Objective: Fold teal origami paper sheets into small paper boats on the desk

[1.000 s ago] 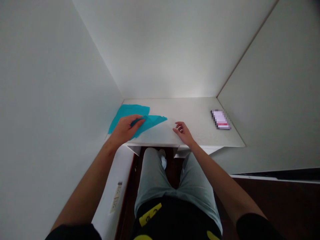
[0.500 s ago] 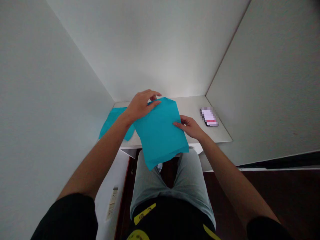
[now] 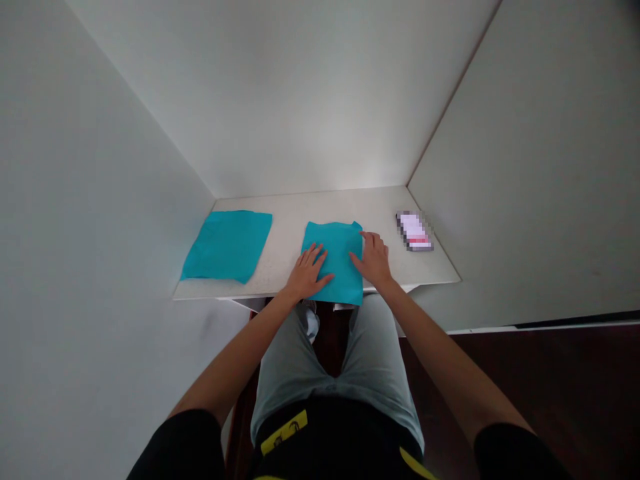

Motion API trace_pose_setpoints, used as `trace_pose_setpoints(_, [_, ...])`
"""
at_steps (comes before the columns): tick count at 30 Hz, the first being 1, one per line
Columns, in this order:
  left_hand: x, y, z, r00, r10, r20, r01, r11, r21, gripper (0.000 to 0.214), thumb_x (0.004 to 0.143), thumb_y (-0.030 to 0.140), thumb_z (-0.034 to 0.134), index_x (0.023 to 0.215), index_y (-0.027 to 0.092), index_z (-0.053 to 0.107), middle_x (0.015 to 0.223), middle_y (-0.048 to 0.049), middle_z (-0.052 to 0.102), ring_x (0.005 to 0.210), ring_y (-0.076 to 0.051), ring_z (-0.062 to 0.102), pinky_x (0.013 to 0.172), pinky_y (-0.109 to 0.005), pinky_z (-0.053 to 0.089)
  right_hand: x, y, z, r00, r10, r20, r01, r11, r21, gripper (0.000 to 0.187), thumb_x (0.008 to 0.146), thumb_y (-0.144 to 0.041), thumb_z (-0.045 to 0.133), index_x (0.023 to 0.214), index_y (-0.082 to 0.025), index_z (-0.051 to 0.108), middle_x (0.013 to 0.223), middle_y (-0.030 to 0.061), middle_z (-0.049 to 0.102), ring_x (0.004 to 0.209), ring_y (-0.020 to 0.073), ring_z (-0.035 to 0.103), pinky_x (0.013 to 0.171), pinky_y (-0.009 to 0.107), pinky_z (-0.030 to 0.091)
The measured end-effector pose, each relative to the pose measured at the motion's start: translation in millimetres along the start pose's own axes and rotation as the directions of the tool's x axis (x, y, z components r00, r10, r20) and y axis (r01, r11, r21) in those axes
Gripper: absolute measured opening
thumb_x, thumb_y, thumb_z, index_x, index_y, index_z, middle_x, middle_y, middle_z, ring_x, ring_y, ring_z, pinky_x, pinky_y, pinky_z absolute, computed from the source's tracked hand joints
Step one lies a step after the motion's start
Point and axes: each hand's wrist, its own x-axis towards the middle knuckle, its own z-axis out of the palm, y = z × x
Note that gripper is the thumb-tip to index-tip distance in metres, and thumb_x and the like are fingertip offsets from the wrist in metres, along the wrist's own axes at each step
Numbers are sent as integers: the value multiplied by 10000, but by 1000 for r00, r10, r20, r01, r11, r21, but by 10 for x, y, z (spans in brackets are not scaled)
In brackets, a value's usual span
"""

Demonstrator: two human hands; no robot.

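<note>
A teal sheet of paper [image 3: 336, 250] lies flat on the white desk [image 3: 430, 270], its near edge hanging slightly over the desk's front. My left hand [image 3: 307, 273] rests flat on the sheet's left part with fingers spread. My right hand [image 3: 373, 259] presses flat on its right edge, fingers stretched out. A second teal sheet [image 3: 227, 245] lies flat at the desk's left end, apart from both hands.
A phone [image 3: 414, 231], blurred out, lies on the desk's right side near the wall. White walls close the desk in on the left, back and right. My legs are under the desk's front edge, above a dark wooden floor.
The sheet I held lifted in the air half a second ago now lies flat on the desk. Both hands came down onto it, and the other sheet is uncovered.
</note>
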Motion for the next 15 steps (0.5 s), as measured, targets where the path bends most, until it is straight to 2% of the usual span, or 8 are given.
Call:
trace_pose_setpoints(3, [17, 6, 61, 1000, -11, 16, 11, 999, 45, 795, 1086, 628, 442, 1715, 146, 382, 1803, -140, 326, 1698, -317, 243, 1389, -510, 241, -41, -126, 48, 974, -171, 148, 181, 982, -57, 593, 1107, -462, 427, 1614, -163, 497, 1679, 194, 500, 1498, 363, 489, 1205, 517, 414])
trace_pose_setpoints(6, [-3, 31, 77, 1000, -12, 23, 11, 997, 76, 797, 1095, 626, 403, 1719, 132, 372, 1804, -153, 316, 1697, -304, 249, 1399, -501, 208, -3, -167, 200, 920, -245, 305, 270, 962, -41, 663, 1136, -537, 312, 1654, -160, 482, 1729, 156, 467, 1585, 325, 433, 1294, 506, 342])
trace_pose_setpoints(10, [-20, 63, 52, 1000, -15, 25, 13, 997, 78, 801, 1095, 637, 387, 1713, 126, 382, 1807, -149, 310, 1696, -307, 251, 1397, -498, 213, 191, -75, 378, 917, -168, 361, 218, 971, -102, 803, 1126, -632, 227, 1720, -111, 371, 1797, 163, 328, 1666, 320, 317, 1366, 536, 223])
trace_pose_setpoints(15, [-9, 81, 23, 999, -27, 21, 26, 998, 64, 801, 1089, 640, 401, 1718, 145, 370, 1811, -132, 305, 1694, -295, 261, 1393, -495, 231, 513, 159, 397, 927, -39, 372, 114, 977, -181, 896, 1107, -679, 144, 1743, -63, 279, 1815, 189, 243, 1693, 338, 245, 1384, 600, 117])
